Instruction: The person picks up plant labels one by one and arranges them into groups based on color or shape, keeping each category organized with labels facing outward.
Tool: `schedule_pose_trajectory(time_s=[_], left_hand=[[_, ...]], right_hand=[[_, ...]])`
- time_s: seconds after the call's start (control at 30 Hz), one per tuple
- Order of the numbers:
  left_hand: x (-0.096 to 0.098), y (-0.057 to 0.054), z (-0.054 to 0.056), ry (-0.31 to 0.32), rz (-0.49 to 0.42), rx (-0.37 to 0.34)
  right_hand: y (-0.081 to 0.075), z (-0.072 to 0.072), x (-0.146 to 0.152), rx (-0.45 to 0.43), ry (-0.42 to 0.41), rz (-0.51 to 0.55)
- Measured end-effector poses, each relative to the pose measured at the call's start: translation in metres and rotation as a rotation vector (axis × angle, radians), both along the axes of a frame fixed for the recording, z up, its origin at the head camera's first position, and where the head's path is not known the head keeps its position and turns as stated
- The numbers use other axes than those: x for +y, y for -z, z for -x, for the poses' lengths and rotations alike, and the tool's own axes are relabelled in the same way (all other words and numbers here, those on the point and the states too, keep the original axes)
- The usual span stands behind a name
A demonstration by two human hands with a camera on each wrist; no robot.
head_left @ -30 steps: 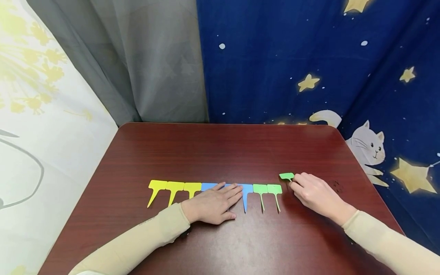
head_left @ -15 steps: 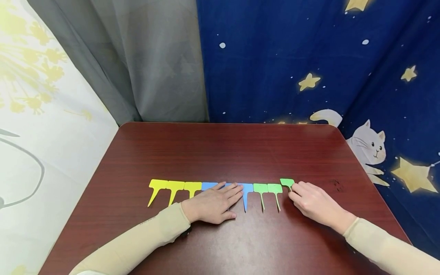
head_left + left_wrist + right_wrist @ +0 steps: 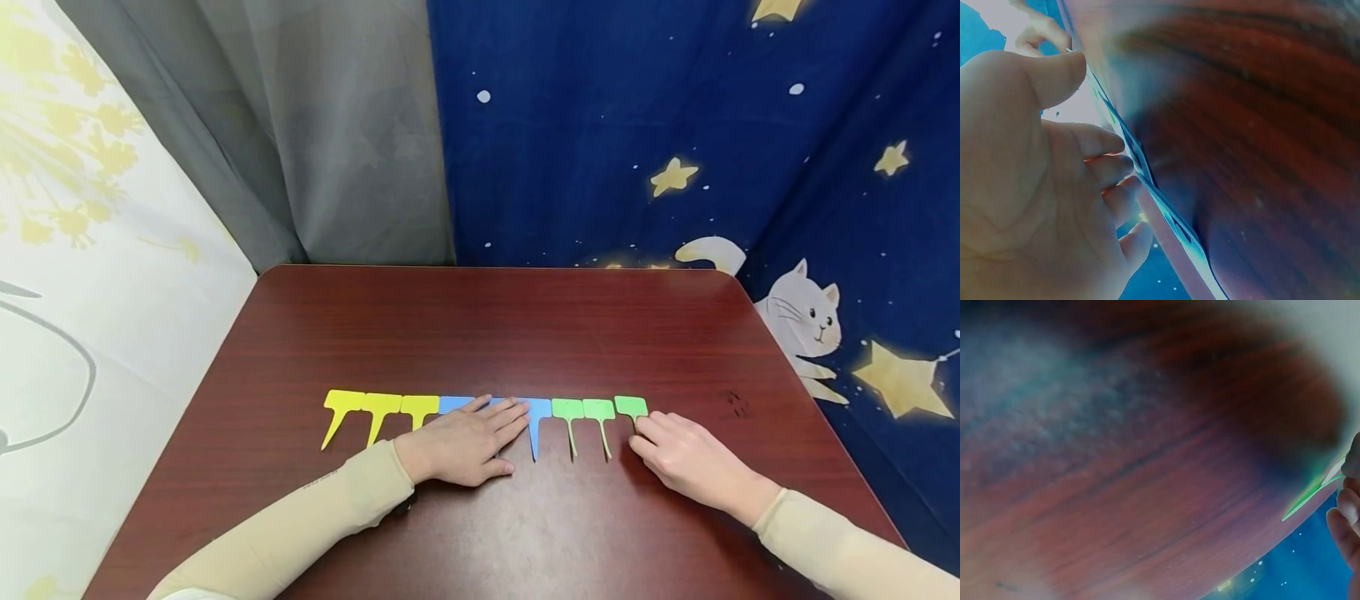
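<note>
T-shaped plant labels lie side by side in a row on the table. Three yellow labels [image 3: 384, 403] form the left end, and blue labels [image 3: 540, 408] lie in the middle, partly hidden. Across the blue ones rests my left hand [image 3: 465, 446], palm down with straight fingers. Two green labels [image 3: 583, 409] follow on the right. My right hand [image 3: 686, 458] pinches the stem of another green label [image 3: 631, 406], whose head sits just right of the row with a narrow gap. In the right wrist view, the fingers [image 3: 1349, 506] show only at the right edge.
The dark red-brown table [image 3: 480, 333] has rounded far corners. Behind it hang a grey curtain [image 3: 360, 133] and a blue curtain [image 3: 585, 133] with stars and a cat. A pale patterned cloth [image 3: 112, 333] is on the left. Small dark marks [image 3: 735, 403] show near the table's right side.
My right hand has brought the held green label down toward me and slightly right, level with the row's end; its head has turned flatter to view. My left hand stays in place.
</note>
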State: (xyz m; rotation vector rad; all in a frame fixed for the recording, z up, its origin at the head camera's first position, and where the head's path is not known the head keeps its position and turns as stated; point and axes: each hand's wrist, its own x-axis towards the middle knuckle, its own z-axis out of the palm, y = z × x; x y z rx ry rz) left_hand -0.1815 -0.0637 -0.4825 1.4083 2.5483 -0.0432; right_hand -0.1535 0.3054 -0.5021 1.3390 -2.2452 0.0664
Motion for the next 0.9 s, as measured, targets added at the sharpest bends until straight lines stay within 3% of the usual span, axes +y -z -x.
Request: schedule_pose_trajectory(time_s=[0.47,0.9], left_hand=[[0.0018,0.0012,-0.0005,0.006,0.005,0.009],[0.0010,0.0011,-0.0005,0.007,0.007,0.009]], right_hand=[[0.0022,-0.0083,0.0004,0.024,-0.021,-0.089],[0.0015,-0.0097,-0.0007,0.046,-0.056,-0.108]])
